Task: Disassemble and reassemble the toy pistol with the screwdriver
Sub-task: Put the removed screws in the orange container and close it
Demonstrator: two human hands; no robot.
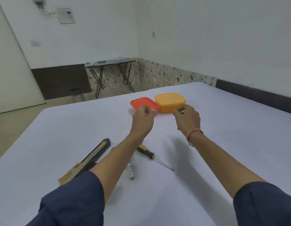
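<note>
The toy pistol (pixel 86 160), a long black and tan body, lies on the white table at the left, partly under my left forearm. Right of that forearm lies the screwdriver (pixel 145 151) with its black and yellow handle, its thin shaft pointing right and toward me. A small silver metal part (pixel 131 172) rests between them. My left hand (pixel 142 119) is stretched forward, fingertips pinched together at the near edge of a red lid (pixel 139 101). My right hand (pixel 187 119) is pinched the same way against the front of an orange box (pixel 170 99). Whether either pinch holds something tiny is unclear.
The red lid lies flat and touches the orange box's left side, near the table's far edge (pixel 92 101). Beyond it are the floor, a folding table (pixel 112 62) by the wall and a small stool (pixel 76 92). A dark strip runs along the right wall.
</note>
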